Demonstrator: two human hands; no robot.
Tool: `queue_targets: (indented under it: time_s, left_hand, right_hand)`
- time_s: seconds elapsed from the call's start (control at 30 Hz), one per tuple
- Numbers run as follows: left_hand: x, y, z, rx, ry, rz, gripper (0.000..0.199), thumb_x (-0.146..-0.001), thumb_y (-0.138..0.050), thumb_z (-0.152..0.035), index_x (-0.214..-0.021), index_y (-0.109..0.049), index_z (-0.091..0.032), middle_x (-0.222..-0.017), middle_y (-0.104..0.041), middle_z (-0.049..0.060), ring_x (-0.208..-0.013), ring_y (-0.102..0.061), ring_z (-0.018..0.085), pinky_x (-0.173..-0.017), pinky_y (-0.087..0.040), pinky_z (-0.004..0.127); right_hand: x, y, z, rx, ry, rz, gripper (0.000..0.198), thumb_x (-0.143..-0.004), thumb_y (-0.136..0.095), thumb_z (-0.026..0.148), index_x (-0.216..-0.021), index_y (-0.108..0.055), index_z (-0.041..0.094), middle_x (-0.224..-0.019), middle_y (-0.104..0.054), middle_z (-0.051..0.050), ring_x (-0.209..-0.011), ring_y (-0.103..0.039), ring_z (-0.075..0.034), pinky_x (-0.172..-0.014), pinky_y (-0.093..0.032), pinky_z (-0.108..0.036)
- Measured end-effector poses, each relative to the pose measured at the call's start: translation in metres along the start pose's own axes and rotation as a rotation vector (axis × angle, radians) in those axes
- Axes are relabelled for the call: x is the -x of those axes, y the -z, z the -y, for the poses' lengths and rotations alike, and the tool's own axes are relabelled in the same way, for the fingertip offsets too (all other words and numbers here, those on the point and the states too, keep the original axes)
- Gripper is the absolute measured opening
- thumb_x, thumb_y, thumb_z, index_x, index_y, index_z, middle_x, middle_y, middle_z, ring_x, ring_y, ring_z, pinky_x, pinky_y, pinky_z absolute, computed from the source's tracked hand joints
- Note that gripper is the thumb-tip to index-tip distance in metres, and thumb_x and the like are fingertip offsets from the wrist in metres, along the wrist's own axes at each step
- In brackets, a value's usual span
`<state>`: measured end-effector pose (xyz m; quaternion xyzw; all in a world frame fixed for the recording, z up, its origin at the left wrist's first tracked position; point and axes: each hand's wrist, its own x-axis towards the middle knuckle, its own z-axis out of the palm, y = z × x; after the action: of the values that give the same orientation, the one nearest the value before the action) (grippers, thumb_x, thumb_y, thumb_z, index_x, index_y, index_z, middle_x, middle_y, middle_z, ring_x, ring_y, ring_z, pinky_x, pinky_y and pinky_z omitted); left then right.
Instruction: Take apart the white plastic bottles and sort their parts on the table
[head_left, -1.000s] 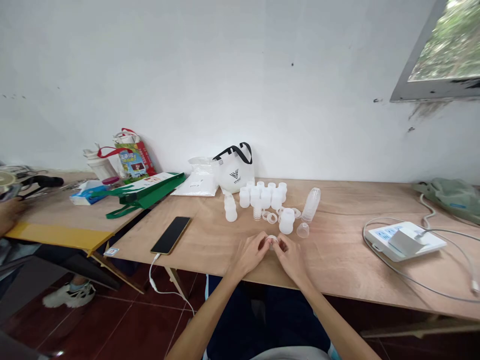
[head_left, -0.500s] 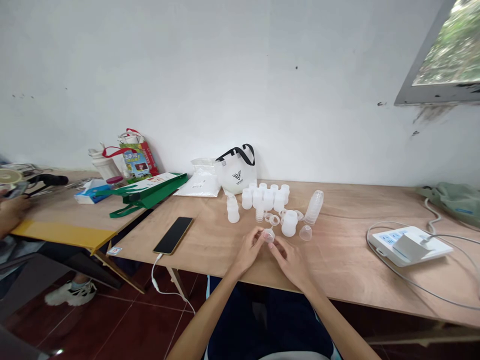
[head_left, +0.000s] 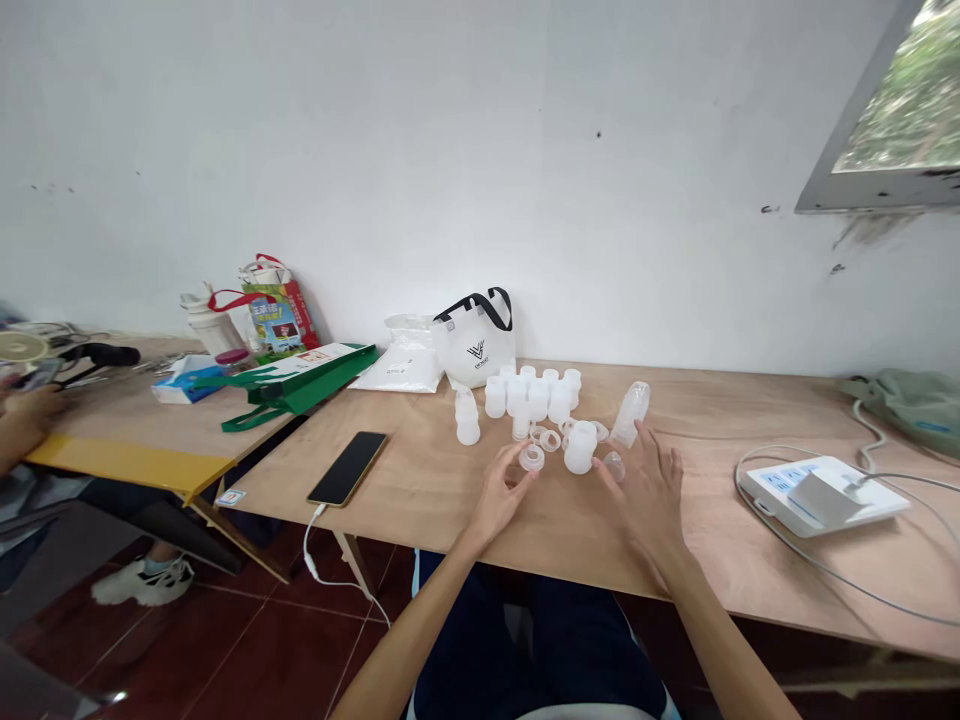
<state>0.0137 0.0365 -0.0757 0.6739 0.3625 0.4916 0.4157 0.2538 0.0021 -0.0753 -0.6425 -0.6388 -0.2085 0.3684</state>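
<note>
My left hand [head_left: 501, 495] holds a small translucent plastic ring cap [head_left: 532, 458] between its fingertips, just above the wooden table [head_left: 420, 480]. My right hand [head_left: 649, 490] is spread open, palm down, its fingers close to a small clear cup [head_left: 613, 465] and a stack of clear cups [head_left: 629, 413] lying on its side. Between the hands stands a white plastic bottle [head_left: 580, 447]. Behind it is a cluster of several small white bottles [head_left: 531, 393] and loose rings [head_left: 549, 439].
A black phone [head_left: 347, 468] on a white cable lies at the left. A white tote bag [head_left: 474, 341], a white packet [head_left: 400, 368] and a green bag [head_left: 289, 380] sit farther back. A white power strip [head_left: 819, 493] with cords is at the right. Another person's hand [head_left: 26, 415] is at the far left.
My hands have parted. The left hand kept the ring cap and lifted it forward; the right hand let go and moved right toward the clear cups, fingers spread.
</note>
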Motion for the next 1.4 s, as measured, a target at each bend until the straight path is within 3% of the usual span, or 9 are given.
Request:
queue_targets:
  time_s: [0.23,0.5,0.67,0.77,0.87,1.03,1.2,1.3,1.4]
  left_hand:
    - [0.001,-0.002,-0.001,-0.044,-0.014,-0.006,0.042,-0.091,-0.068,-0.028,-0.133,-0.062,-0.027,-0.138,-0.062,0.009,-0.108,-0.065,0.022,-0.071,-0.056,0.027]
    - [0.002,-0.002,0.0,-0.088,-0.007,0.008,0.04,-0.092,-0.067,-0.032,-0.132,-0.061,-0.027,-0.138,-0.063,0.008,-0.104,-0.067,0.021,-0.074,-0.056,0.029]
    - [0.003,-0.003,-0.001,-0.053,0.046,-0.018,0.041,-0.091,-0.07,-0.034,-0.129,-0.059,-0.027,-0.131,-0.067,0.008,-0.103,-0.068,0.021,-0.077,-0.055,0.029]
    - [0.002,-0.004,-0.005,0.08,0.083,-0.061,0.041,-0.087,-0.073,-0.039,-0.122,-0.057,-0.025,-0.127,-0.068,0.008,-0.101,-0.067,0.019,-0.074,-0.055,0.027]
    - [-0.001,-0.002,-0.014,0.235,0.129,-0.081,0.045,-0.081,-0.078,-0.044,-0.113,-0.054,-0.023,-0.113,-0.07,0.007,-0.094,-0.067,0.018,-0.064,-0.054,0.023]
    - [-0.001,0.003,-0.034,0.312,0.129,-0.056,0.057,-0.076,-0.083,-0.044,-0.122,-0.057,-0.022,-0.105,-0.069,0.006,-0.091,-0.065,0.018,-0.06,-0.055,0.022]
    - [0.003,0.002,-0.045,0.281,0.144,0.11,0.056,-0.075,-0.084,-0.046,-0.122,-0.067,-0.021,-0.118,-0.069,0.01,-0.104,-0.065,0.023,-0.064,-0.055,0.022]
    - [0.005,-0.002,-0.047,0.271,0.179,0.081,0.053,-0.072,-0.086,-0.048,-0.112,-0.067,-0.02,-0.106,-0.07,0.008,-0.098,-0.066,0.022,-0.06,-0.056,0.022]
    - [0.005,-0.004,-0.047,0.312,0.205,0.037,0.054,-0.07,-0.087,-0.051,-0.107,-0.066,-0.018,-0.103,-0.069,0.008,-0.094,-0.066,0.022,-0.056,-0.058,0.024]
  right_hand:
    - [0.001,-0.008,0.004,-0.074,0.039,0.098,0.058,-0.104,-0.04,0.053,-0.155,-0.04,0.027,-0.167,-0.032,-0.012,-0.153,-0.03,-0.036,-0.12,-0.013,-0.072]
    - [0.001,-0.009,0.006,-0.15,0.044,0.043,0.04,-0.104,-0.041,0.048,-0.132,-0.055,0.022,-0.147,-0.059,-0.013,-0.146,-0.043,-0.034,-0.122,-0.01,-0.069]
    - [0.001,-0.008,0.01,-0.304,0.057,-0.049,0.034,-0.1,-0.054,0.048,-0.122,-0.053,0.022,-0.125,-0.071,-0.013,-0.128,-0.062,-0.034,-0.121,-0.019,-0.071]
    - [0.002,0.0,0.017,-0.539,-0.019,-0.078,0.038,-0.095,-0.063,0.045,-0.124,-0.05,0.025,-0.129,-0.067,-0.013,-0.128,-0.062,-0.032,-0.113,-0.042,-0.063]
    - [0.002,0.01,0.025,-0.795,-0.13,-0.005,0.041,-0.095,-0.062,0.042,-0.13,-0.047,0.026,-0.134,-0.062,-0.015,-0.12,-0.066,-0.028,-0.098,-0.056,-0.051]
    - [0.001,0.02,0.037,-0.998,-0.192,0.131,0.052,-0.094,-0.065,0.041,-0.137,-0.039,0.03,-0.138,-0.061,-0.014,-0.121,-0.066,-0.027,-0.098,-0.056,-0.051]
    - [-0.001,0.027,0.042,-0.736,-0.027,0.245,0.031,-0.088,-0.074,0.043,-0.114,-0.062,0.03,-0.121,-0.074,-0.006,-0.112,-0.069,-0.03,-0.093,-0.057,-0.05]
    - [-0.001,0.029,0.043,-0.647,0.193,0.203,0.024,-0.092,-0.071,0.038,-0.115,-0.068,0.032,-0.123,-0.075,-0.005,-0.111,-0.07,-0.03,-0.095,-0.055,-0.051]
    - [0.0,0.03,0.045,-0.638,0.258,0.144,0.024,-0.094,-0.069,0.033,-0.118,-0.069,0.032,-0.128,-0.073,-0.004,-0.114,-0.068,-0.03,-0.096,-0.055,-0.053]
